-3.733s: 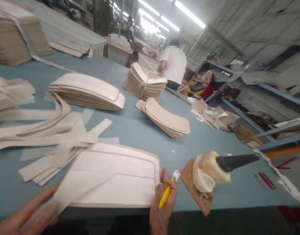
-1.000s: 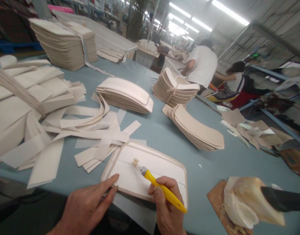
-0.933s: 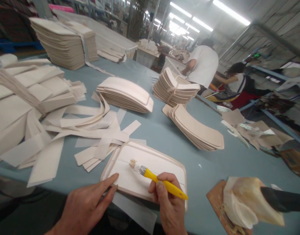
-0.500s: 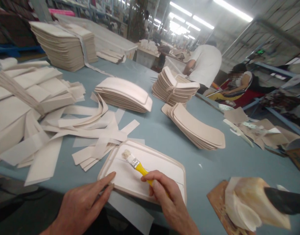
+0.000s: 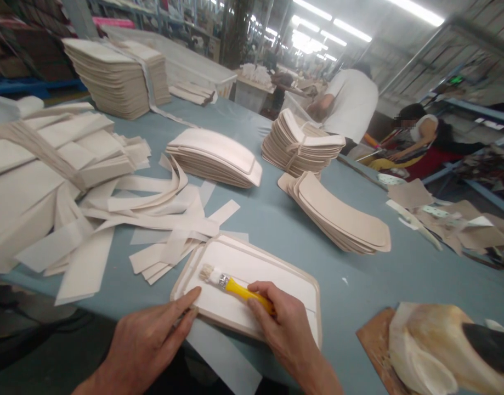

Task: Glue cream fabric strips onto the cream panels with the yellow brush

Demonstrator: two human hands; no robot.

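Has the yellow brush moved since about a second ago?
Yes. Judged against the white panel, the yellow brush has shifted leftward, its bristles now closer to the left hand's index fingertip.

From my end the brush (image 5: 232, 285) has a smooth, glossy handle (image 5: 239, 289), plastic by the look of it, plus a shiny metal ferrule (image 5: 223, 281) and rough, clumpy bristles (image 5: 207, 272). On my feed the panel (image 5: 264, 278) reads smooth and papery. Desk (image 5: 264, 225) is smooth with a dull sheen. Loose strips (image 5: 169, 221) look matt, paper or cloth, can't tell. Big bin (image 5: 194, 63): cloudy plastic.
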